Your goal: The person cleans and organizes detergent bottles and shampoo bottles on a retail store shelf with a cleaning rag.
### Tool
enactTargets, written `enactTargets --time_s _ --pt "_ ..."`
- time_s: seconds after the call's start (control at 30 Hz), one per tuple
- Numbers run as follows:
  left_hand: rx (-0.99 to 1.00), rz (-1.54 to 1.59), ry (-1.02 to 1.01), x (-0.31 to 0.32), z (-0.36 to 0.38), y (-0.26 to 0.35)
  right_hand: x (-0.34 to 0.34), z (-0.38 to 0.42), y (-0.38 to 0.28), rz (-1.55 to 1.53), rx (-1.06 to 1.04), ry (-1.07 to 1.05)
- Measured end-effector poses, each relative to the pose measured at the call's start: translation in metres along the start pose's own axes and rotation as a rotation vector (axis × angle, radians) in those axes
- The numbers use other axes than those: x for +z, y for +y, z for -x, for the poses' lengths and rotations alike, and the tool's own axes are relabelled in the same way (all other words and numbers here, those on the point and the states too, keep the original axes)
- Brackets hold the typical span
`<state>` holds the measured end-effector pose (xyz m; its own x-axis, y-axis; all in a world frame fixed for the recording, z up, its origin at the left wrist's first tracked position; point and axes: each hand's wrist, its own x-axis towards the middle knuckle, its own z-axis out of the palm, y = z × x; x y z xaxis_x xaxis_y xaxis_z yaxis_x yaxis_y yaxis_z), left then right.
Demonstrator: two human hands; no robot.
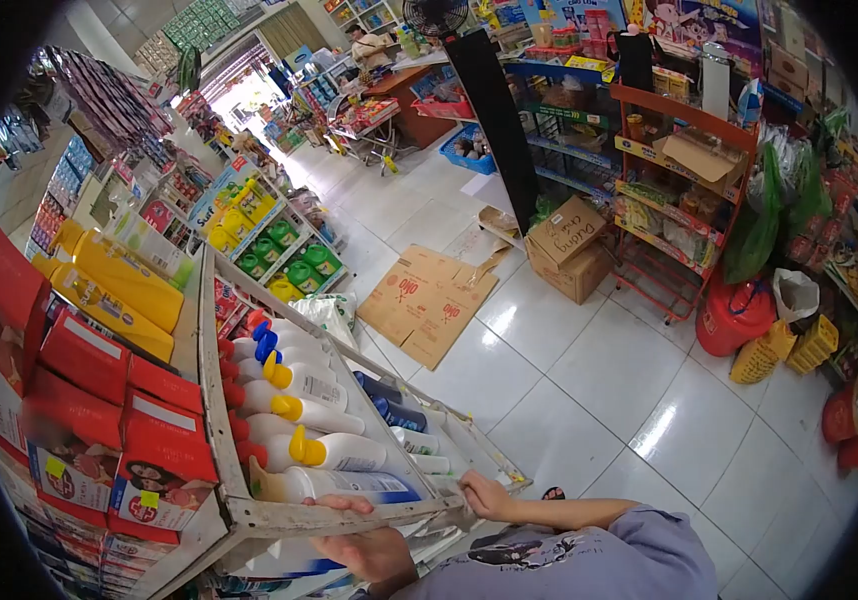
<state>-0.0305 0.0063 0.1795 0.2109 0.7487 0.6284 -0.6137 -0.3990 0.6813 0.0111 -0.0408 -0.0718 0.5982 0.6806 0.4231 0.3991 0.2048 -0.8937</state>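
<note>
1. My left hand (367,550) is at the near rail (269,517) of the shelf. Some fingers show over the top, and the rest of my hand is below. They are parted, with the rail between them. I can't tell if they squeeze it.
2. My right hand (486,495) is farther along, by the end of the same rail. Its fingers are curled in. Their tips are hidden, so I can't tell if they have hold of anything.
3. The big white bottle (359,486) with a blue label lies on its side just behind the rail, near my left fingers. I can't read its label.
4. Next to it lie more white bottles with yellow caps (305,446). They cover parts of each other.
5. Something blue and white (294,565) is under the rail. It is too cut off to name.
6. My grey shirt (559,560) runs off the bottom. A bit of a foot (554,493) peeks out past my right arm.
7. The red boxes (164,450) on the left fade into the dark round edge.
</note>
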Motion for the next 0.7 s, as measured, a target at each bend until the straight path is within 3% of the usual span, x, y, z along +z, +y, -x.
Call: enactTargets --time_s 0.03,0.2,0.3,0.37,0.4,0.47,0.57,0.7 --pt "-0.001 0.005 0.003 0.0 0.0 0.0 -0.002 0.001 0.0 0.033 0.181 -0.028" --pt "0.035 -0.023 -0.001 0.001 -0.002 0.0 0.002 -0.018 -0.027 -0.164 0.221 0.079" --pt "0.0 -0.013 -0.029 -0.002 -0.002 0.0 -0.006 -0.05 -0.083 -0.384 0.122 0.099" --pt "0.013 -0.021 -0.037 -0.003 -0.002 -0.001 -0.012 -0.068 -0.109 -0.409 -0.312 0.171" --pt "0.032 -0.026 -0.053 -0.003 -0.003 -0.002 -0.016 -0.075 -0.12 -0.403 -0.308 0.166" --pt "0.014 -0.028 -0.072 -0.006 -0.003 -0.002 -0.018 -0.082 -0.137 -0.242 -0.557 0.15" --pt "-0.021 -0.013 -0.099 -0.008 -0.002 0.0 -0.01 -0.082 -0.116 -0.198 -0.61 0.194" --pt "-0.045 0.012 -0.08 -0.007 -0.002 0.0 -0.011 -0.048 -0.071 0.03 -0.413 0.129"
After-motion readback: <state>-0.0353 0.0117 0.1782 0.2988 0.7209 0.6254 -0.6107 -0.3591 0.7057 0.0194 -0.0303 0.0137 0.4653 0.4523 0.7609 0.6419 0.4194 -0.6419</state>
